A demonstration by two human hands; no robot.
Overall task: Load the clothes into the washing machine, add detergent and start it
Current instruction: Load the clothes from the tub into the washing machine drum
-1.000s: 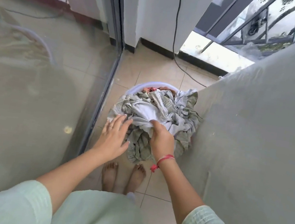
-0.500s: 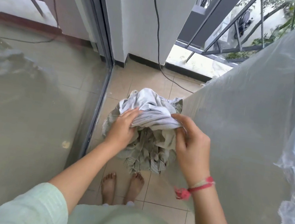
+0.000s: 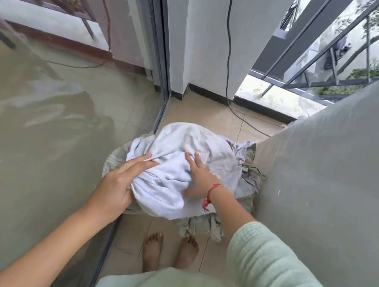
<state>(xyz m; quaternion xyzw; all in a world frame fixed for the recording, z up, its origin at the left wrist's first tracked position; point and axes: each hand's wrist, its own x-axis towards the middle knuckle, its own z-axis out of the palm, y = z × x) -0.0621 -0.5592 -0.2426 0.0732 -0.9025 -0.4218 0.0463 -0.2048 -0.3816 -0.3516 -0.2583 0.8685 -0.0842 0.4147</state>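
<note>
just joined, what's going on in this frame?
A barefoot person stands over a pile of grey-green clothes on the tiled floor. The left hand grips the bunched edge of a white cloth on top of the pile. The right hand lies flat on it, fingers spread. No open washing machine shows in view.

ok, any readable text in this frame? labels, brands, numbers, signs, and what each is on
None: no text can be read anywhere in the head view.
white cloth: plain, no print or tag showing.
grey cover on the right: blank.
red wrist thread: no lettering.
</note>
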